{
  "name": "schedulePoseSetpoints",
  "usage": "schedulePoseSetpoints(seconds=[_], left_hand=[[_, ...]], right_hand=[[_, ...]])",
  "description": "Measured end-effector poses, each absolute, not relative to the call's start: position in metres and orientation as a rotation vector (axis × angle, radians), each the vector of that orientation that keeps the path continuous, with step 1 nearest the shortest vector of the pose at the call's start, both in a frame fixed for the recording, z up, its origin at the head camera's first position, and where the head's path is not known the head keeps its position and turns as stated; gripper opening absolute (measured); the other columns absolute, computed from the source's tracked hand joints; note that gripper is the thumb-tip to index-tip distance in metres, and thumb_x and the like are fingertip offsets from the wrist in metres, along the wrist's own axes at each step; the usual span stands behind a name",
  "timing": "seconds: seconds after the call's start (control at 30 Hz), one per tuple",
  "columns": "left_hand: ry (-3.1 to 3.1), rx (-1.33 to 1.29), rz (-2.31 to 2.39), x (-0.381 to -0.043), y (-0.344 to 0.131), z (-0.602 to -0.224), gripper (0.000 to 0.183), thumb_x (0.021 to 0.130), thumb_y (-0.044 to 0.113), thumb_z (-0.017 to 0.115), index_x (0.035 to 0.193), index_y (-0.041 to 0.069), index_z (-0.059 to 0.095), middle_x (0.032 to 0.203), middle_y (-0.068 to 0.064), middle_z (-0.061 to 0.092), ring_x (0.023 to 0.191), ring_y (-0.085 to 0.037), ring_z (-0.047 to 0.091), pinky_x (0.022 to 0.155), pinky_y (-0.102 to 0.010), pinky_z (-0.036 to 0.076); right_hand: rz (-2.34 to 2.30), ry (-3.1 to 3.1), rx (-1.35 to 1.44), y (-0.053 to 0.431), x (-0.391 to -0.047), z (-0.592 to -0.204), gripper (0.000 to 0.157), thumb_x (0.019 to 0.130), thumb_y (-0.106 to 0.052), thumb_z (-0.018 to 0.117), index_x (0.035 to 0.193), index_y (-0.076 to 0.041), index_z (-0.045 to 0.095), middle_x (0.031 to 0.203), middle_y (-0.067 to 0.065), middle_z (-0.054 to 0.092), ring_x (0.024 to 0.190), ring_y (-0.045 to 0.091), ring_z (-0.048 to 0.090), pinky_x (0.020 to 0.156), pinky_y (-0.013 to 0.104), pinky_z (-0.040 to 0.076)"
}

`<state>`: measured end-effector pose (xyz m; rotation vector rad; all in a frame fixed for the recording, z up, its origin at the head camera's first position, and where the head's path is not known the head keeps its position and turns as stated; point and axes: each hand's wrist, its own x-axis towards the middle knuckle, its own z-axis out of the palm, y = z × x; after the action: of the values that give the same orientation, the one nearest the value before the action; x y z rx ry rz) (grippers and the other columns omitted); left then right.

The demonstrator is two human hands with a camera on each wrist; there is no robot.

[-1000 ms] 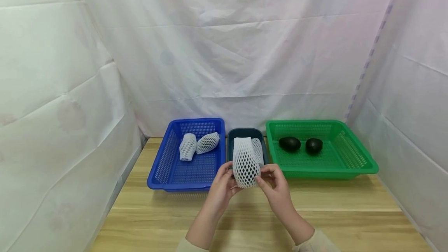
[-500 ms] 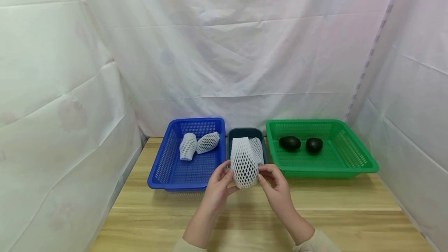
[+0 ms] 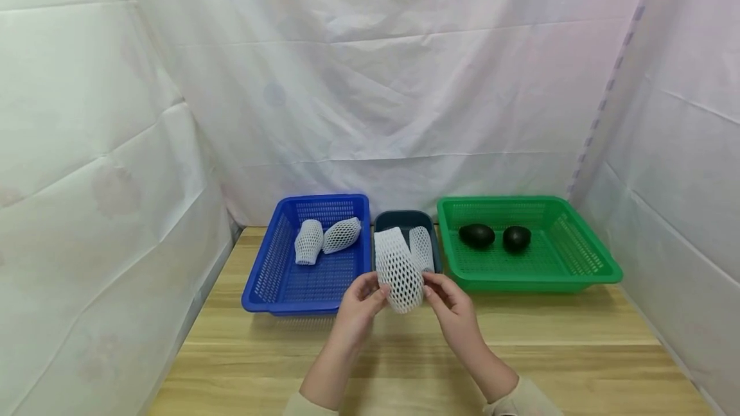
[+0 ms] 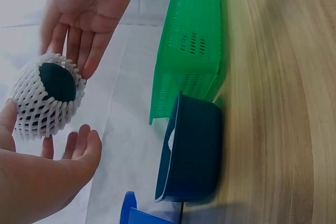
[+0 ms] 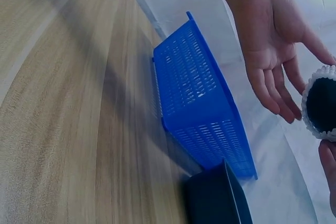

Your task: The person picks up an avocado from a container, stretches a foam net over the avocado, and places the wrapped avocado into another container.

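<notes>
Pinching a foam net [image 3: 400, 278] around a dark fruit [image 4: 59, 82], left hand [image 3: 358, 305] at eight o'clock, right hand [image 3: 453, 305] at four: best stretched gently.

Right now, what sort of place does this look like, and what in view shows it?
Probably an indoor, screened-off tabletop workspace: white sheeting hangs behind and on both sides of a wood-grained table, where a blue basket and a green basket flank a dark tray.

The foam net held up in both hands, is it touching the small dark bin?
Apart. The left wrist view shows white cloth between the held foam net and the dark bin.
</notes>
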<state>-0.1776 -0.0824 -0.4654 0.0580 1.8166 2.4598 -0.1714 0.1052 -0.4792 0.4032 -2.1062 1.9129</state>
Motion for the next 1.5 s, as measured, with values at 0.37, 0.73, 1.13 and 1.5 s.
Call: schedulePoseSetpoints(seconds=[0.37, 0.73, 1.13, 1.5], left_hand=[[1.818, -0.038, 2.388, -0.178, -0.087, -0.467, 0.068, 0.092, 0.015, 0.068, 0.143, -0.006, 0.027, 0.130, -0.032, 0.053, 0.112, -0.034, 0.060, 0.091, -0.044, 0.051], [2.119, 0.003, 2.164, -0.188, -0.115, -0.453, 0.073, 0.090, 0.026, 0.072, 0.143, -0.004, 0.032, 0.131, -0.024, 0.054, 0.112, -0.030, 0.058, 0.090, -0.041, 0.051], [2.455, -0.179, 1.771, -0.224, -0.163, -0.436, 0.080, 0.088, 0.040, 0.071, 0.145, -0.003, 0.035, 0.129, -0.024, 0.053, 0.109, -0.033, 0.056, 0.087, -0.046, 0.051], [2.787, -0.045, 1.024, -0.261, -0.182, -0.428, 0.086, 0.083, 0.037, 0.076, 0.143, -0.010, 0.036, 0.136, -0.031, 0.047, 0.120, -0.046, 0.050, 0.093, -0.056, 0.045]], right_hand=[[1.933, -2.199, 0.430, 0.094, -0.173, -0.483, 0.043, 0.090, -0.010, 0.070, 0.130, -0.001, 0.058, 0.120, 0.013, 0.061, 0.106, 0.023, 0.062, 0.088, 0.027, 0.052], [1.544, -2.556, 0.480, 0.069, -0.188, -0.469, 0.051, 0.092, -0.035, 0.068, 0.135, -0.008, 0.056, 0.125, 0.006, 0.060, 0.113, 0.024, 0.058, 0.093, 0.043, 0.049], [0.601, -2.742, 0.818, 0.032, -0.210, -0.472, 0.043, 0.089, -0.038, 0.071, 0.120, -0.008, 0.067, 0.120, 0.006, 0.064, 0.114, 0.025, 0.057, 0.099, 0.043, 0.044], [0.183, -2.756, 0.992, 0.009, -0.215, -0.497, 0.030, 0.087, -0.031, 0.075, 0.112, -0.014, 0.073, 0.120, 0.003, 0.064, 0.118, 0.020, 0.055, 0.108, 0.042, 0.036]])
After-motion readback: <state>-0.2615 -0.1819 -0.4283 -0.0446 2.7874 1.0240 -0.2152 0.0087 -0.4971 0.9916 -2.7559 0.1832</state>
